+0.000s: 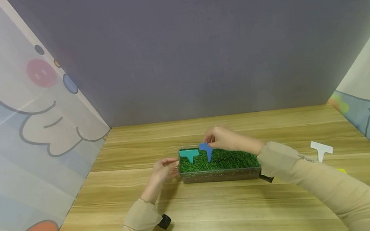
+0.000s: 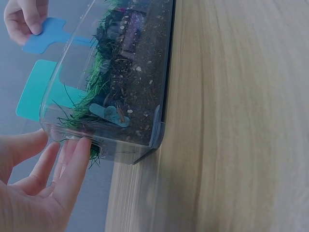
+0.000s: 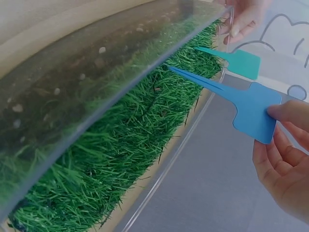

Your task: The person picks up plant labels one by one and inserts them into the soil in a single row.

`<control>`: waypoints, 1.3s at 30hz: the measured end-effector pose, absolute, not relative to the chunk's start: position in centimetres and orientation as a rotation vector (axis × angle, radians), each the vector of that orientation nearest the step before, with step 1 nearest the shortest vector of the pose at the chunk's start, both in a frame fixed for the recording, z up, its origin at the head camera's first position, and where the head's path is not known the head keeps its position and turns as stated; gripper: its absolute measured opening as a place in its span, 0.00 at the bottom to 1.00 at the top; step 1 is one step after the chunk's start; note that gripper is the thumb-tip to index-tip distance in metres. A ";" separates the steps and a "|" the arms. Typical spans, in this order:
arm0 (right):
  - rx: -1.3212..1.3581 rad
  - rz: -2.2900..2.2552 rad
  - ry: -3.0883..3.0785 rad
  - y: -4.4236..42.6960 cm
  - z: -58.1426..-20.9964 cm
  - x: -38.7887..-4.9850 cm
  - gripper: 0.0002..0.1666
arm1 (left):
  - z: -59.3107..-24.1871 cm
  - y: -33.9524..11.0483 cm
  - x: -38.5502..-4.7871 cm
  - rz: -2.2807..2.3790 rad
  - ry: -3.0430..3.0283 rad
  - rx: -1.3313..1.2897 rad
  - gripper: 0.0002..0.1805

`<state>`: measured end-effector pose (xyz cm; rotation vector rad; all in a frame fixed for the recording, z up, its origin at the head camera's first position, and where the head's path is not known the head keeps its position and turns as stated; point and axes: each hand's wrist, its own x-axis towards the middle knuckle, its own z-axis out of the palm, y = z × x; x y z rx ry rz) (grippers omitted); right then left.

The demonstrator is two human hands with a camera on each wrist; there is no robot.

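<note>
A clear rectangular planter box [image 1: 220,176] holds dark soil and green grass [image 3: 140,116]. My right hand [image 1: 224,138] pinches the head of a blue T-shaped plant label [image 3: 258,113] between thumb and fingers, above the box. The label's pointed stem slants down to the grass; how deep its tip sits I cannot tell. Left of it, a teal plant label [image 1: 189,153] stands in the grass near the box's left end. Against that end wall my left hand [image 1: 161,171] rests its extended fingertips [image 2: 79,150], touching the clear plastic.
On the wooden table [image 1: 123,146], a white T-shaped plant label [image 1: 321,149] lies right of the box. A yellow piece [image 1: 342,170] shows partly behind the right sleeve. Behind the table rises a grey panel [image 1: 211,50], with cartoon-printed sheets [image 1: 9,152] at both sides.
</note>
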<state>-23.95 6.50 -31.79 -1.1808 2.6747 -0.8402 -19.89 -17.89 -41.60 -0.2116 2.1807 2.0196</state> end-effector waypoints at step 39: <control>-1.071 -0.760 2.670 5.6 -33.6 -23.5 0.10 | -46.8 -19.6 -22.7 2.037 2.170 -0.177 0.19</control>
